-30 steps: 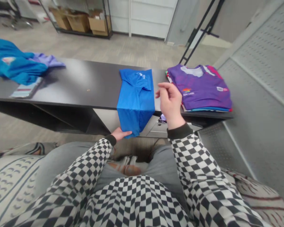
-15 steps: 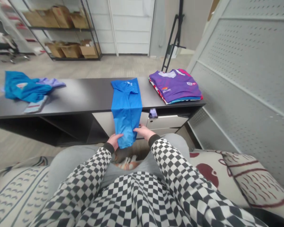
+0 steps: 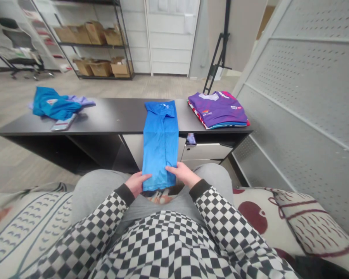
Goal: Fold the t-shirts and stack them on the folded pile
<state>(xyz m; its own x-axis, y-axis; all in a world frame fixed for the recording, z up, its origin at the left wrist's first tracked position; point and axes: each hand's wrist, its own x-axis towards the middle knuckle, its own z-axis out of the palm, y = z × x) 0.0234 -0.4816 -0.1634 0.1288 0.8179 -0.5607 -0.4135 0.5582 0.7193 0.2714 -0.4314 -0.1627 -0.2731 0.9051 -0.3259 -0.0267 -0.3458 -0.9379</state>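
A blue shirt (image 3: 160, 135), folded lengthwise into a long strip, lies across the dark tabletop and hangs over its front edge towards my lap. My left hand (image 3: 136, 182) grips the left side of its lower end, thumb on top. My right hand (image 3: 184, 173) pinches the right side a little higher, also thumb on top. Between the two hands the cloth is stretched fairly flat; the fingers underneath are hidden. Right of the shirt rests a stack of folded shirts with a purple shirt (image 3: 218, 110) uppermost.
The low cabinet (image 3: 113, 116) has a dark top and open compartments. At its left end lie a crumpled teal shirt (image 3: 56, 104) and lilac cloth (image 3: 83, 100). A perforated grey panel (image 3: 308, 97) stands close on the right. Shelves with cardboard boxes (image 3: 100, 69) stand behind.
My hands have drawn the shirt's lower end slightly nearer, and it now hangs straighter and flatter. The whole view has shifted a little. Both hands keep their hold.
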